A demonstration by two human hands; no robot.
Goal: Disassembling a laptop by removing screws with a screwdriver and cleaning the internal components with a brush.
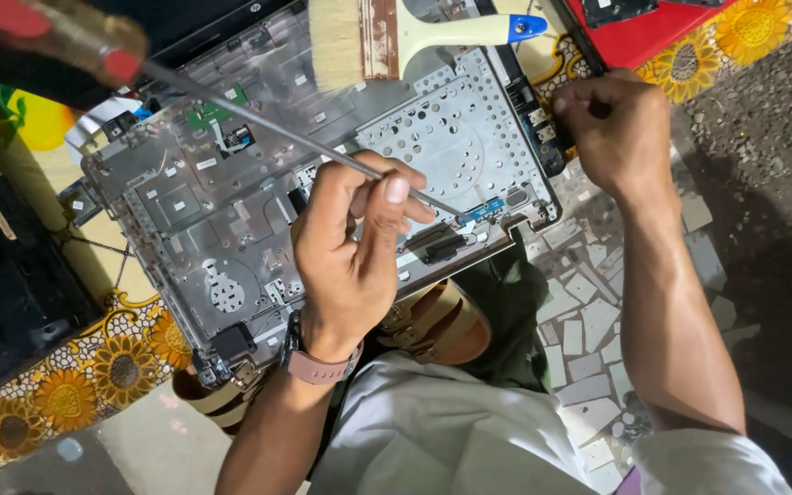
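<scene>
Sunflower-patterned cloth covers the table, and a floor of broken pale tiles shows past its edge on the right. On the cloth I see an opened laptop chassis, a grey metal frame turned with its inner side up, with a perforated silver plate on its right half and a small round fan grille near the bottom left.

My left hand, with a pink-strapped watch on the wrist, is closed around the thin steel shaft of a long screwdriver. The thumb and fingers pinch the shaft low down, and the tip meets the chassis near a small blue connector by the front edge. The red handle sticks up toward the top left, blurred and close to the camera.

My right hand is curled shut over the right edge of the chassis, beside the side ports, gripping that edge.

A wide paintbrush with pale bristles and a cream handle tipped in blue lies across the top of the chassis. A red panel lies at the top right, and a dark laptop lid sits at the left.
</scene>
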